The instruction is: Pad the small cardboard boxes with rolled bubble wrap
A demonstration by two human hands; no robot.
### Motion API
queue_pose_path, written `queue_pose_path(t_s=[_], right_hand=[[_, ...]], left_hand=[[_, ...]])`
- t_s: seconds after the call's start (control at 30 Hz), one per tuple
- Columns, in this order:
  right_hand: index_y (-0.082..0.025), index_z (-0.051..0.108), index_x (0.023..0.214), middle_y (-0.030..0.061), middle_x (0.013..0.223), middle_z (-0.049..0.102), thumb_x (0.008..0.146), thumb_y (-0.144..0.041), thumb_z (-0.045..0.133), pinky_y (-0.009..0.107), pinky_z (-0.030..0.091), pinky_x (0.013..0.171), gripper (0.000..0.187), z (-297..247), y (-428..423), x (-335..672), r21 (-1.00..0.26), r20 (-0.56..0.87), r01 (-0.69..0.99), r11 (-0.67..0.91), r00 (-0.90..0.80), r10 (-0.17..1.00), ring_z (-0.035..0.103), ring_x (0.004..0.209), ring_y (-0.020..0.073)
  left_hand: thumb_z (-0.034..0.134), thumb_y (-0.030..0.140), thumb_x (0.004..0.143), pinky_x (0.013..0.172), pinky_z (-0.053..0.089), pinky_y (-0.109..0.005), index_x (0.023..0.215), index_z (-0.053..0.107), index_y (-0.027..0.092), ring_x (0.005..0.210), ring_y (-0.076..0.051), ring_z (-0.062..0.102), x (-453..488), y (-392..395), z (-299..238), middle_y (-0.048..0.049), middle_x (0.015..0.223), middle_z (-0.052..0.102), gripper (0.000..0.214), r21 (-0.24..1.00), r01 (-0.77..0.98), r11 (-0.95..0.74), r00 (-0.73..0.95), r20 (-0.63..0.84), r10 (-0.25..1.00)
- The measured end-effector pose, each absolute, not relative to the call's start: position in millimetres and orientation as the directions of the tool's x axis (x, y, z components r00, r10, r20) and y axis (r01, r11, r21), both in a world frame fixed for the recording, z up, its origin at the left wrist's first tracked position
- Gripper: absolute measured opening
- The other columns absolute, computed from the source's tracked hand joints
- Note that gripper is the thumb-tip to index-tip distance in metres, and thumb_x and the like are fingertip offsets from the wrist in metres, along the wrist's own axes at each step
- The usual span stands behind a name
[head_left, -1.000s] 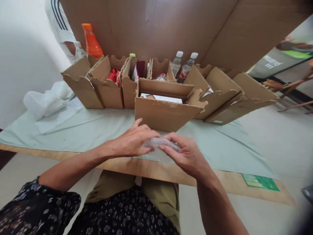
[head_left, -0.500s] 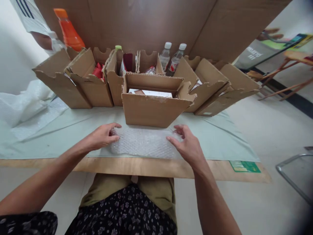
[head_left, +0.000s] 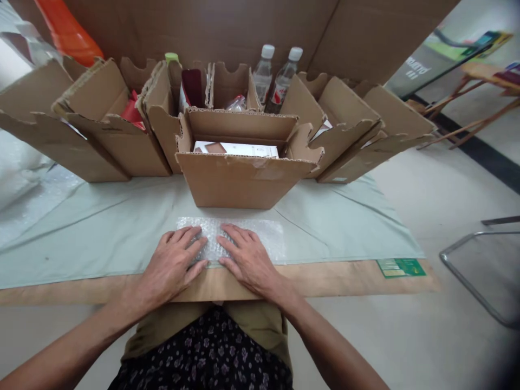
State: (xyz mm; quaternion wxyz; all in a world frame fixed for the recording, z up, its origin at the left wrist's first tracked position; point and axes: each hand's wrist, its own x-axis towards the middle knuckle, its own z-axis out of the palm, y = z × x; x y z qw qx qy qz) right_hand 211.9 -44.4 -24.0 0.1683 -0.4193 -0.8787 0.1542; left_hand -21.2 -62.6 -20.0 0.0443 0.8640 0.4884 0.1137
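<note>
A flat strip of clear bubble wrap lies on the pale green cloth near the table's front edge. My left hand rests on its left part, palm down with the fingers spread. Close beside it, my right hand lies flat on the middle of the strip, fingers also apart. Neither hand grips anything. Just beyond the strip stands a cardboard box with an open top, and a white carton shows inside it.
Several open cardboard boxes form a row behind. Two clear bottles with white caps and an orange bottle stand among them. More bubble wrap is heaped at the left. A green card sits on the wooden edge.
Both hands have come from the ends of the bubble wrap toward its middle and now lie flat on it. The camera view has shifted slightly.
</note>
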Motion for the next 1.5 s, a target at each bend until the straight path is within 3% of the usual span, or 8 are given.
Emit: queue_pose_path(t_s=[0.3, 0.5, 0.73, 0.9, 1.07, 1.23, 1.43, 1.5], right_hand=[[-0.023, 0.07, 0.123, 0.0133, 0.137, 0.069, 0.104, -0.046, 0.039, 0.052, 0.047, 0.104, 0.043, -36, -75, 354, -0.278, 0.279, 0.959, 0.051, 0.03, 0.96, 0.06, 0.132, 0.0327], [-0.02, 0.062, 0.134, 0.0165, 0.146, 0.062, 0.098, -0.041, 0.051, 0.055, 0.046, 0.104, 0.042, -33, -38, 310, -0.342, 0.262, 0.916, 0.209, -0.121, 0.957, 0.058, 0.131, 0.0355], [-0.021, 0.064, 0.09, 0.0122, 0.113, 0.075, 0.093, -0.032, 0.055, 0.048, 0.052, 0.093, 0.015, -22, -41, 289, -0.584, 0.201, 0.79, 0.185, -0.079, 0.976, 0.069, 0.106, 0.0306], [-0.021, 0.051, 0.145, 0.0095, 0.112, 0.076, 0.095, -0.033, 0.057, 0.039, 0.06, 0.084, 0.051, -14, -109, 252, -0.84, 0.009, 0.541, 0.044, -0.066, 0.998, 0.073, 0.092, 0.0237], [-0.024, 0.038, 0.161, 0.011, 0.132, 0.071, 0.093, -0.025, 0.056, 0.042, 0.06, 0.091, 0.07, -19, -137, 186, -0.894, -0.038, 0.436, 0.101, -0.301, 0.953, 0.073, 0.095, 0.024], [-0.02, 0.069, 0.133, 0.0116, 0.126, 0.074, 0.094, -0.028, 0.057, 0.045, 0.055, 0.099, 0.042, -14, -126, 170, -0.894, -0.075, 0.435, 0.106, -0.378, 0.923, 0.071, 0.105, 0.0266], [-0.022, 0.07, 0.126, 0.0097, 0.124, 0.074, 0.096, -0.041, 0.061, 0.038, 0.057, 0.087, 0.036, -4, -118, 184, -0.948, -0.267, 0.277, -0.156, -0.431, 0.862, 0.071, 0.1, 0.0234], [-0.024, 0.068, 0.128, 0.0082, 0.114, 0.075, 0.098, -0.049, 0.06, 0.033, 0.056, 0.078, 0.04, -5, -114, 182, -0.948, -0.317, 0.158, -0.275, -0.458, 0.83, 0.07, 0.091, 0.0206]], left_hand=[[0.051, 0.047, 0.102, 0.099, 0.051, -0.052, 0.122, 0.071, 0.024, 0.124, -0.033, 0.062, -37, -55, -13, -0.0113, 0.136, 0.068, 0.037, 0.41, 0.783, -0.469, 0.441, 0.167, 0.882], [0.056, 0.043, 0.093, 0.105, 0.05, -0.052, 0.114, 0.071, 0.018, 0.119, -0.035, 0.062, -56, -31, -20, -0.0167, 0.127, 0.068, 0.036, 0.389, 0.89, -0.238, 0.13, 0.286, 0.95], [0.054, 0.037, 0.083, 0.091, 0.053, -0.043, 0.08, 0.063, 0.023, 0.102, -0.03, 0.066, -49, -32, -22, -0.0105, 0.108, 0.075, 0.017, 0.522, 0.836, -0.169, 0.074, 0.198, 0.977], [0.05, 0.045, 0.084, 0.064, 0.05, -0.03, 0.091, 0.066, 0.022, 0.071, -0.022, 0.067, -78, -27, 8, -0.0021, 0.078, 0.073, 0.029, 0.642, 0.766, -0.027, 0.02, 0.018, 1.0], [0.049, 0.031, 0.08, 0.079, 0.051, -0.035, 0.107, 0.071, 0.02, 0.089, -0.027, 0.072, -92, 29, 32, -0.0072, 0.095, 0.077, 0.036, 0.404, 0.906, -0.127, 0.118, 0.046, 0.992], [0.057, 0.023, 0.081, 0.098, 0.049, -0.044, 0.13, 0.065, 0.015, 0.114, -0.034, 0.064, -74, 53, 22, -0.015, 0.117, 0.072, 0.051, 0.266, 0.949, -0.169, 0.157, 0.066, 0.985], [0.058, 0.032, 0.095, 0.102, 0.052, -0.046, 0.121, 0.068, 0.018, 0.115, -0.028, 0.063, -68, -67, 7, -0.0126, 0.118, 0.07, 0.031, 0.56, 0.677, -0.478, 0.334, 0.345, 0.877], [0.07, 0.045, 0.089, 0.105, 0.051, -0.048, 0.133, 0.062, 0.019, 0.126, -0.031, 0.058, -62, -110, 2, -0.0137, 0.129, 0.066, 0.051, 0.642, 0.553, -0.531, 0.422, 0.334, 0.843]])
